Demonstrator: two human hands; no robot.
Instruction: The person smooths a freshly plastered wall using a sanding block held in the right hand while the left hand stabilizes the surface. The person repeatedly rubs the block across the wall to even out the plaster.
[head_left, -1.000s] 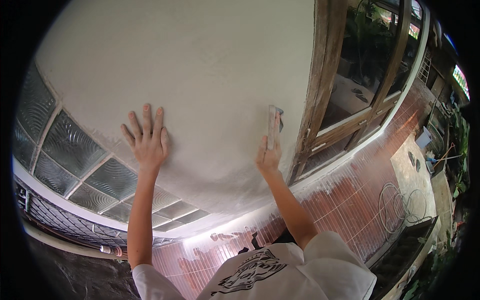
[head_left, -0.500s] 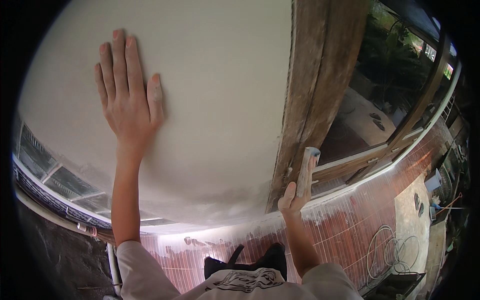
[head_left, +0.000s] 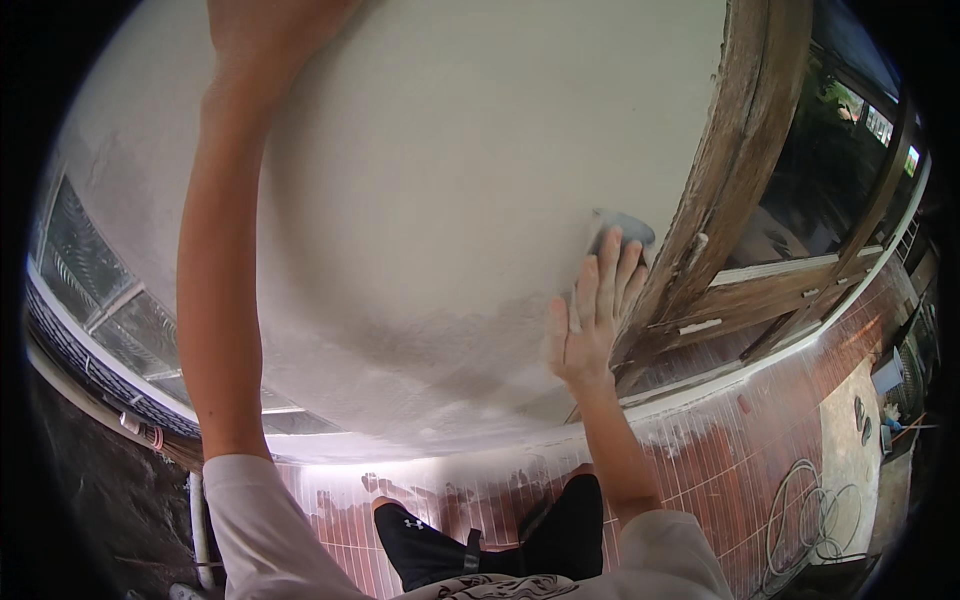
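My right hand [head_left: 596,305] presses a grey, dust-coated piece of sandpaper [head_left: 632,226] flat against the pale wall [head_left: 450,170], close to the brown wooden frame [head_left: 735,130]. Its fingers lie stretched over the sandpaper, thumb off to the left side, and they cover most of it. Up at the top edge, my left hand [head_left: 275,25] is cut off by the picture; only its wrist and lower back show over the wall, its fingers out of view. Grey smudges mark the lower part of the wall.
Right of the frame is a dark glass pane [head_left: 820,170]. Red floor tiles [head_left: 690,470] with white dust lie below, with a coiled hose [head_left: 815,515] and sandals [head_left: 862,420] at right. A slatted window [head_left: 90,260] is at left.
My left hand has gone up the wall, its fingers leaving the picture. My right hand has moved up from beside the wooden frame and laid the sandpaper on the wall. The view has shifted left.
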